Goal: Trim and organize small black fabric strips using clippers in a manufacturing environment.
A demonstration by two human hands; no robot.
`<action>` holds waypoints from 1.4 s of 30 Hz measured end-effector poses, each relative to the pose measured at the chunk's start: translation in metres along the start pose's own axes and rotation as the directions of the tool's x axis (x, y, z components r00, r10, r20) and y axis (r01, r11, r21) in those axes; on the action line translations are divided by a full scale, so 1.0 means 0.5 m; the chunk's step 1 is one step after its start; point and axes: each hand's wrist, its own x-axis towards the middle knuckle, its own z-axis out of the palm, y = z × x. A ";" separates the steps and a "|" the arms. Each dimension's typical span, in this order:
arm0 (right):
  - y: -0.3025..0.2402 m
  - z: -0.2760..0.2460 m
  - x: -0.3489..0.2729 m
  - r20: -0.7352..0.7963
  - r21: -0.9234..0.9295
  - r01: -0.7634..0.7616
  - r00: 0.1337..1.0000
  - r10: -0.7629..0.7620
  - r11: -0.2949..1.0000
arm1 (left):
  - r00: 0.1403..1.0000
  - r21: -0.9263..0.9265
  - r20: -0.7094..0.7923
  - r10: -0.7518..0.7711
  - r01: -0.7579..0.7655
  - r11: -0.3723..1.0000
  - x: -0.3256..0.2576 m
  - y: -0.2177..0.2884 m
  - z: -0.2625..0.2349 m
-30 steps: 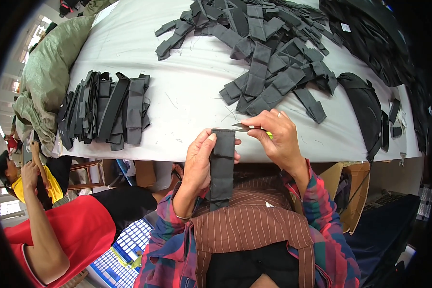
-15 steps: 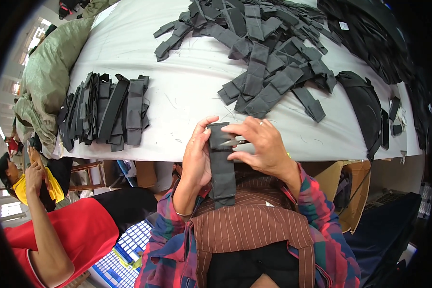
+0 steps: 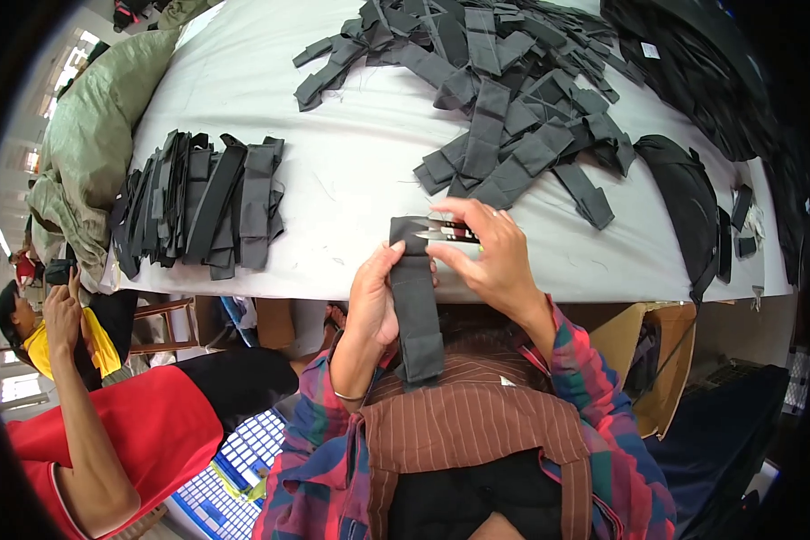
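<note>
My left hand (image 3: 369, 297) is closed on a dark grey fabric strip (image 3: 417, 315), its thumb pressed on the front. The strip hangs upright at the table's front edge, its lower end over my brown striped apron (image 3: 477, 418). In my right hand (image 3: 499, 261) is a pair of thread snips (image 3: 454, 231), pinched between thumb and fingers. The blades point left and lie across the upper end of the strip; whether they touch it I cannot tell.
On the white-covered table (image 3: 333, 171) lie a loose pile of grey strips (image 3: 513, 117) and a row of stacked strips (image 3: 193, 207). Black cloth (image 3: 693, 72) and a black pouch (image 3: 679, 202) lie right. A person in red (image 3: 135, 441) is close on my left.
My left thumb has moved from the strip's edge onto its front, and the strip's top sits slightly higher. My right hand has risen a little, showing more of the snips.
</note>
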 end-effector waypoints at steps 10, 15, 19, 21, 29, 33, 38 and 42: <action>0.008 -0.002 -0.082 0.160 -0.189 0.158 0.979 -0.128 0.969 | 0.998 -0.264 -0.009 -0.055 0.050 0.963 0.007 0.000 -0.014; 0.002 0.011 -0.091 0.121 -0.177 0.132 0.986 -0.112 0.975 | 0.997 -0.236 -0.063 -0.045 0.029 0.971 0.000 0.002 -0.008; 0.001 0.017 -0.097 0.106 -0.190 0.094 0.992 -0.075 0.977 | 0.994 -0.200 -0.103 -0.030 0.008 0.980 -0.001 -0.001 -0.009; 0.002 0.016 -0.098 0.108 -0.205 0.083 0.992 -0.062 0.975 | 0.992 -0.187 -0.124 -0.025 0.001 0.982 -0.003 0.000 -0.008; -0.016 0.002 -0.092 0.120 -0.042 -0.014 0.993 0.019 0.999 | 0.983 -0.184 -0.184 -0.015 -0.020 0.983 -0.009 0.011 0.009; -0.020 0.000 -0.093 0.154 -0.065 0.013 0.988 -0.003 0.998 | 0.982 -0.203 -0.185 -0.032 -0.006 0.979 -0.011 0.014 0.017; -0.031 0.016 -0.086 0.145 -0.082 0.117 0.984 -0.104 0.990 | 0.983 -0.250 -0.175 -0.059 0.013 0.968 -0.007 0.007 0.015; -0.030 0.028 -0.084 0.152 -0.095 0.125 0.982 -0.110 0.988 | 0.980 -0.227 -0.190 -0.067 0.022 0.974 -0.012 0.009 0.033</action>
